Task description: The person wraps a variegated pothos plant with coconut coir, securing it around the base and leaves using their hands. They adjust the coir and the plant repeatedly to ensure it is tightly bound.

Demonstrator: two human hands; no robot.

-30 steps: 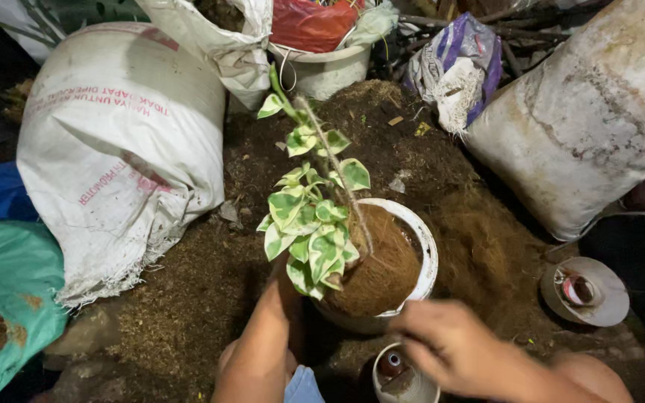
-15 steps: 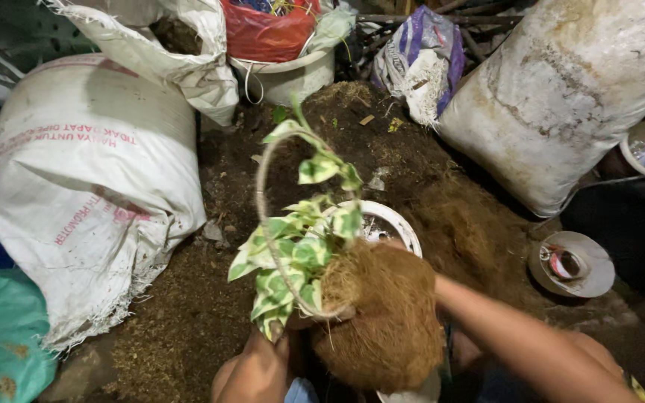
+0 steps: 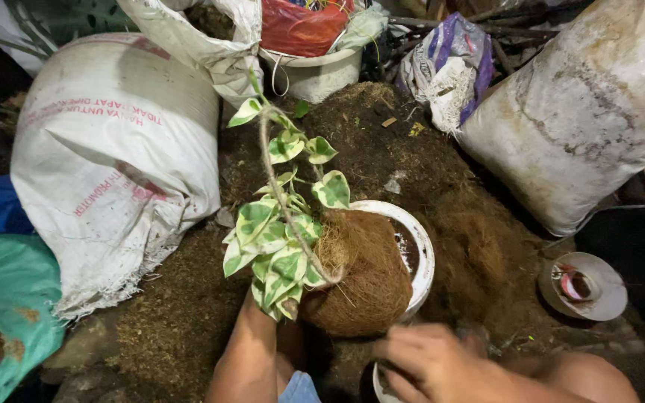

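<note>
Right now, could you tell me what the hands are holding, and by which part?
The left hand holds the variegated plant from below, under its fibrous root ball. The right hand reaches toward a small container; its grip is unclear.

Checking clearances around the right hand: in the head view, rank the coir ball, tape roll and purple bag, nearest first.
From the right hand:
1. Coir ball, just above it in the white pot.
2. Tape roll, off to its right.
3. Purple bag, far at the top.

One plant [image 3: 281, 239] with a brown fibre root ball [image 3: 363, 272], one white pot [image 3: 421, 254], two hands, three big white sacks, one white bucket [image 3: 322, 71], one green bag [image 3: 5, 298], one small purple-and-white bag [image 3: 449, 67].
</note>
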